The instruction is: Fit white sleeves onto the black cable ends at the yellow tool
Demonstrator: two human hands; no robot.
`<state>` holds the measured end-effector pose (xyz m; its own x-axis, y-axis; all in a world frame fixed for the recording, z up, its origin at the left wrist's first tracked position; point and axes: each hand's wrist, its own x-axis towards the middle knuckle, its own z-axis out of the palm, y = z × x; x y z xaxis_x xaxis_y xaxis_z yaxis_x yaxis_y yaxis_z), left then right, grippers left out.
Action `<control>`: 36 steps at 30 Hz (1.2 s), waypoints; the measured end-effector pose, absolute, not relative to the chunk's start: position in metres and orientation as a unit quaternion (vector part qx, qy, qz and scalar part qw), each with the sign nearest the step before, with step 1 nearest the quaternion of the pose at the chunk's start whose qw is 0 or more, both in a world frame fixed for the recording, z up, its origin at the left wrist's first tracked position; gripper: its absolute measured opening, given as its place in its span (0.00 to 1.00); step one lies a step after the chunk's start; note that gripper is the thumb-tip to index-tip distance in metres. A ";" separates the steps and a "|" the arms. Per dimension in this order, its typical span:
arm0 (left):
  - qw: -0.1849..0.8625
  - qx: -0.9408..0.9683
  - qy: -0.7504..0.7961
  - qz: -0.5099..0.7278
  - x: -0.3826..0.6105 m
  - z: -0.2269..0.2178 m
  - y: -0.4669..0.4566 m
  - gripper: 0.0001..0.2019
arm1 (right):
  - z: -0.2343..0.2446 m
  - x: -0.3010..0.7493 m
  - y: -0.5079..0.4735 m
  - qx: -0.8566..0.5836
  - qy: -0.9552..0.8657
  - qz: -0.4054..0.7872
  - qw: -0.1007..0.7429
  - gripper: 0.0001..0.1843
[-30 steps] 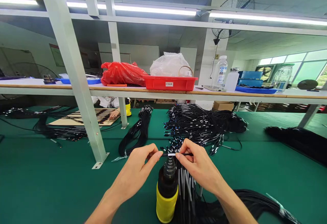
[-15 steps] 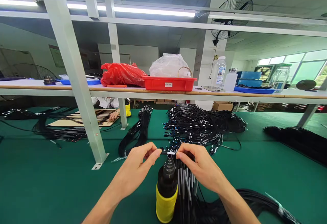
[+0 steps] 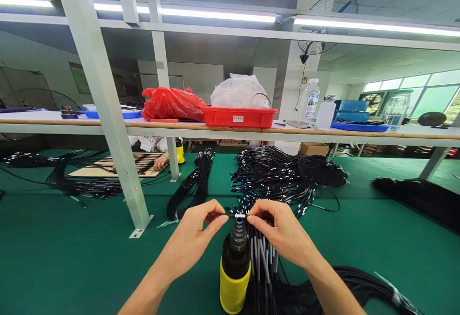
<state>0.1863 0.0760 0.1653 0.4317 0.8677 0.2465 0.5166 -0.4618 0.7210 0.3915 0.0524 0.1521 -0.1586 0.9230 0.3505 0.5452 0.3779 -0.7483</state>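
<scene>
Between my two hands a thin black cable with a white sleeve [image 3: 240, 216] is stretched level, just over the nozzle of a heat gun. My left hand [image 3: 199, 229] pinches the cable's left part between thumb and fingertips. On the other side, my right hand [image 3: 278, 226] pinches it close to the white sleeve's right end. The yellow and black heat gun [image 3: 235, 276] stands with its stepped metal nozzle pointing up. Grey-sleeved cables [image 3: 264, 253] lie in a bundle right behind and beside it, partly hidden by my right hand.
Black cables with white tips [image 3: 276, 166] are heaped behind my hands. Another cable bundle [image 3: 201, 176] lies left of them, and a dark pile [image 3: 417, 200] sits far right. A white post [image 3: 118, 162] rises at left. A shelf above holds a red bin [image 3: 239, 118]. Another person's hand [image 3: 160, 162] shows beyond.
My left fingers have closed a little and shifted slightly right along the cable. My right hand and the heat gun have barely moved.
</scene>
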 end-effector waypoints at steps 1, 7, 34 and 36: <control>0.286 0.796 0.432 0.314 0.186 0.165 0.076 0.12 | 0.152 0.392 0.053 -0.508 -0.724 0.233 0.404 0.09; 0.301 0.785 0.450 0.300 0.188 0.165 0.073 0.19 | 0.153 0.393 0.049 -0.520 -0.730 0.216 0.386 0.14; 0.219 0.771 0.452 0.392 0.189 0.160 0.076 0.03 | 0.155 0.392 0.051 -0.523 -0.706 0.230 0.418 0.06; 0.217 0.771 0.446 0.400 0.189 0.160 0.076 0.02 | 0.155 0.392 0.051 -0.522 -0.707 0.231 0.418 0.06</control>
<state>0.1889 0.0763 0.1596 0.2831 0.8611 0.4224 0.5135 -0.5081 0.6915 0.3917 0.0508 0.1551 -0.1056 0.9305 0.3506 0.5449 0.3491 -0.7624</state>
